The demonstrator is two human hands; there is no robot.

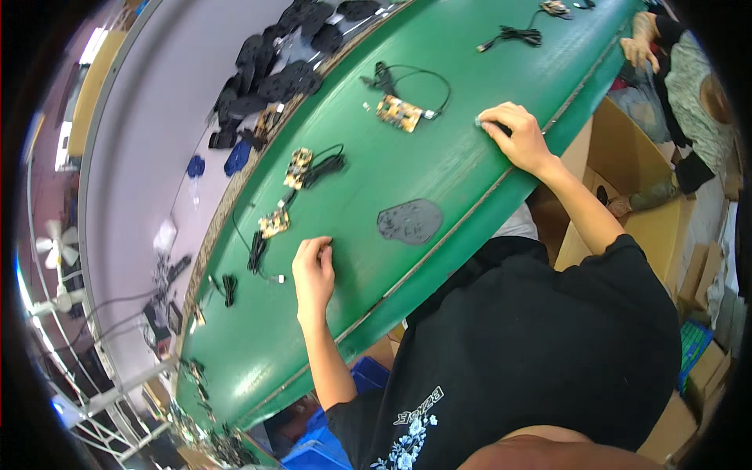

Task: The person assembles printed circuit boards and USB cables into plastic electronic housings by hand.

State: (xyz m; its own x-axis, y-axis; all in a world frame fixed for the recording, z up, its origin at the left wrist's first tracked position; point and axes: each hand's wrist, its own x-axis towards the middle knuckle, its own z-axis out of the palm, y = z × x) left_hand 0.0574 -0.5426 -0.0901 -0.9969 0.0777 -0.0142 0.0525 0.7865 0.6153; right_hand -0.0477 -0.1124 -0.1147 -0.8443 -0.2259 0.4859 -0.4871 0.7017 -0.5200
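Observation:
My left hand (pixel 312 274) hovers at or rests on the green work surface (pixel 352 211), fingers curled together; a small dark bit shows at the fingertips, too small to name. My right hand (pixel 513 135) is farther right, near the surface's front edge, with thumb and forefinger pinched on a tiny pale piece (pixel 479 121). Between the hands lies a flat dark grey plate (pixel 410 222) with a rounded outline and small raised details. Left of my left hand is a circuit board (pixel 274 224) with a black cable. Another board (pixel 399 113), wired to a looped cable, lies left of my right hand.
Further boards with bundled cables (pixel 519 35) sit along the green surface. Past its far edge, a pale surface (pixel 149 117) carries a heap of black plastic parts (pixel 290 78). At right, a co-worker (pixel 697 94) is beside a large cardboard box (pixel 627 141). Blue bins (pixel 321 446) stand below.

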